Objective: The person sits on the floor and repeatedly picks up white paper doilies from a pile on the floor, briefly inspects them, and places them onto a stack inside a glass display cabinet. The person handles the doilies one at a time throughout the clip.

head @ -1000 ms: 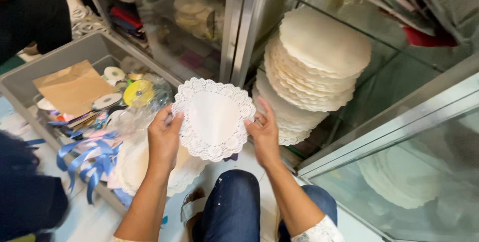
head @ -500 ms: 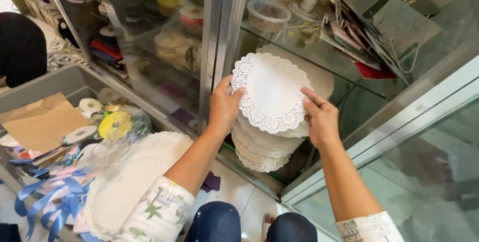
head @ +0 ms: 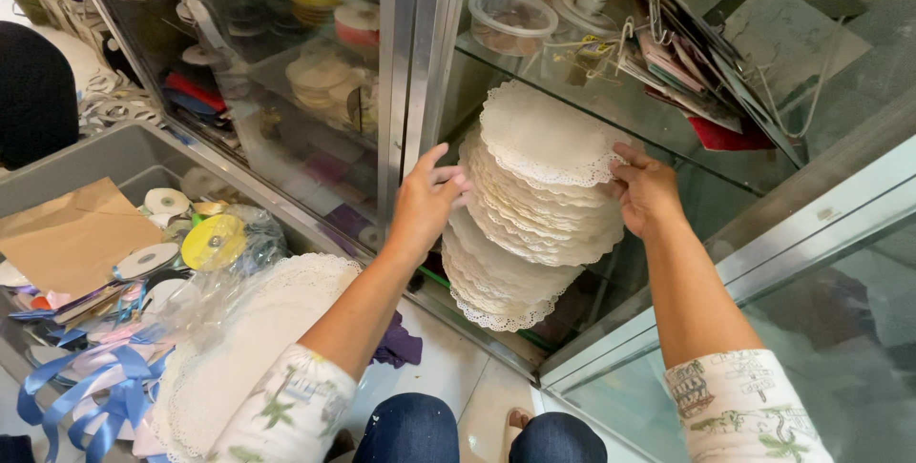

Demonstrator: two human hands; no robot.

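Note:
A tall leaning stack of white lace paper doilies [head: 534, 205] stands inside a glass display cabinet, under a glass shelf [head: 658, 110]. My left hand [head: 426, 201] rests against the stack's left side with fingers spread. My right hand [head: 647, 191] touches the right edge of the top doily [head: 544, 134], fingers loosely curled. Neither hand grips anything that I can see.
Large white doilies in clear plastic [head: 239, 349] lie at lower left beside a grey bin [head: 105, 153] with ribbon rolls, a brown envelope [head: 67, 234] and blue ribbons [head: 86, 396]. A metal cabinet post [head: 420, 53] stands left of the stack. My knees [head: 477, 430] are below.
The doily held up in both hands a second ago now lies on top of the stack in the cabinet. Both hands have moved forward to the stack's sides.

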